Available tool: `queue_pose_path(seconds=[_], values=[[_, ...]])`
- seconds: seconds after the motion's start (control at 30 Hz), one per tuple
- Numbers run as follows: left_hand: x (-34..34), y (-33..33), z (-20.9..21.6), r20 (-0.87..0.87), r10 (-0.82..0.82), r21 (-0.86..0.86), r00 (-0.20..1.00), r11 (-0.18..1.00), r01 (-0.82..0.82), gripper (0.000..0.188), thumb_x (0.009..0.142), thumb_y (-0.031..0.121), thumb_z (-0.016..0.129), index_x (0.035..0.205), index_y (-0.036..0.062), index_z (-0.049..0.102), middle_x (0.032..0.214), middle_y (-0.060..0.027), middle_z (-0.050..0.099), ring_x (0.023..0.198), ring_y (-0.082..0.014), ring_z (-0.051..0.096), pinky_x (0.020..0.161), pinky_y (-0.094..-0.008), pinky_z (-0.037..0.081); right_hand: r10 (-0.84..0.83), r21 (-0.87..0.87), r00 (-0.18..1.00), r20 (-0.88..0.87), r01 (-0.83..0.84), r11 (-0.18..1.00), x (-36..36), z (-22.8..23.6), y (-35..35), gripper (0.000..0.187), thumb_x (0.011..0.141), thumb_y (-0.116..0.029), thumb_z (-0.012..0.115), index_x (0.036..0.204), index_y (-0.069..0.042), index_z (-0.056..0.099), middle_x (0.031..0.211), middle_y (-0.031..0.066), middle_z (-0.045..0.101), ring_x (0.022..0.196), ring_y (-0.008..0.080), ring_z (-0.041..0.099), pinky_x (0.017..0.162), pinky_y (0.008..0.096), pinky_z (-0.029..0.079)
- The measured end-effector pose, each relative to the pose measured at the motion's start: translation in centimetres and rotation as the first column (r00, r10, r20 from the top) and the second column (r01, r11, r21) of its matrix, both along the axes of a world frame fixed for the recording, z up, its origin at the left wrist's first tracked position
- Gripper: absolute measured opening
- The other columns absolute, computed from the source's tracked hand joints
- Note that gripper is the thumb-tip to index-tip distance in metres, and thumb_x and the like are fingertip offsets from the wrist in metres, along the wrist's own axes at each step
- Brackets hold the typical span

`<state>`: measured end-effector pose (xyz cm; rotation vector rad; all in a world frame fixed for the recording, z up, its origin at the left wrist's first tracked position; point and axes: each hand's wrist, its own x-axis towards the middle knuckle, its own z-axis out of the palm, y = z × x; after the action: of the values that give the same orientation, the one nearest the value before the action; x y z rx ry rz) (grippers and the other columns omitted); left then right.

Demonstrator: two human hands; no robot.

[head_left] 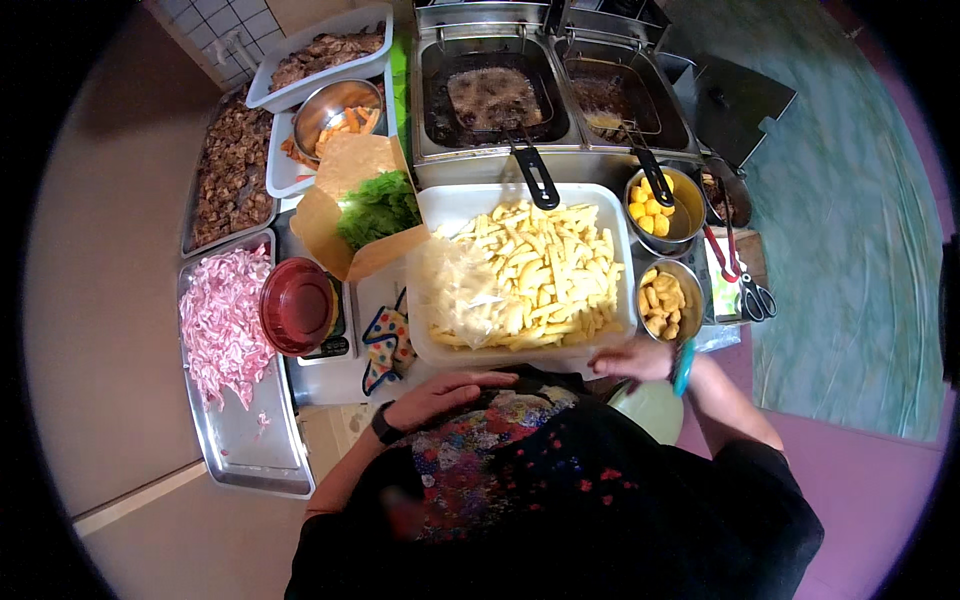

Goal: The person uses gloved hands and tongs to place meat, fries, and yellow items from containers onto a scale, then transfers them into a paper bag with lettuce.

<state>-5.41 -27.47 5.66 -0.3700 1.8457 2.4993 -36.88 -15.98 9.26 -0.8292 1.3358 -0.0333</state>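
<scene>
My left hand [450, 396] lies flat against the front of my dark patterned shirt, fingers stretched out and holding nothing. Over by the near right corner of a white tub [620, 210], my right hand [637, 358] hovers with fingers extended, slightly blurred, and nothing shows in it. Pale cut fries [560, 265] fill the tub, a clear plastic bag [460, 300] lying over their left part. A pale green round object [652, 412] is partly covered by my right forearm. Close to the tub's right side stands a metal bowl of yellow-brown nuggets [663, 304].
Behind the tub, two fryer baskets [495, 95] [605, 100] sit in dark oil. Left are shredded pink meat [225, 320], a red bowl [298, 307] on a scale, lettuce [380, 210] in a cardboard box and browned meat [230, 170]. Yellow balls [650, 210], tongs [722, 250] and scissors [757, 298] are right.
</scene>
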Motion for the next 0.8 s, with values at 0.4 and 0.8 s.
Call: queue_pose_path(seconds=[0.4,0.8], values=[[0.9,0.5,-2.4,0.006,-0.099,0.055,0.995,0.994,0.098,0.045,0.092,0.03,0.036,0.13,0.0062,0.031,0.135,-0.006,0.031,0.122,-0.0157,0.03,0.1,-0.0276,0.025,-0.032,0.444,0.998,-0.059,0.055,0.894,5.4,-6.7,4.8,0.046,0.086,-0.04,0.043,0.122,-0.012,0.034,0.108,0.0107,0.046,0.093,0.0222,0.047,0.07,0.0376,0.046],[9.3,-6.6,-3.0,0.072,0.86,-0.086,0.506,0.51,-0.856,0.047,0.088,0.037,0.043,0.118,0.0011,0.042,0.104,-0.0084,0.054,0.097,-0.0183,0.051,0.085,-0.0309,0.039,-0.369,0.025,0.887,0.279,0.377,0.926,0.5,-7.2,0.9,0.038,0.089,-0.035,0.039,0.103,-0.003,0.053,0.081,0.0069,0.06,0.067,0.014,0.057,0.056,0.0229,0.049]])
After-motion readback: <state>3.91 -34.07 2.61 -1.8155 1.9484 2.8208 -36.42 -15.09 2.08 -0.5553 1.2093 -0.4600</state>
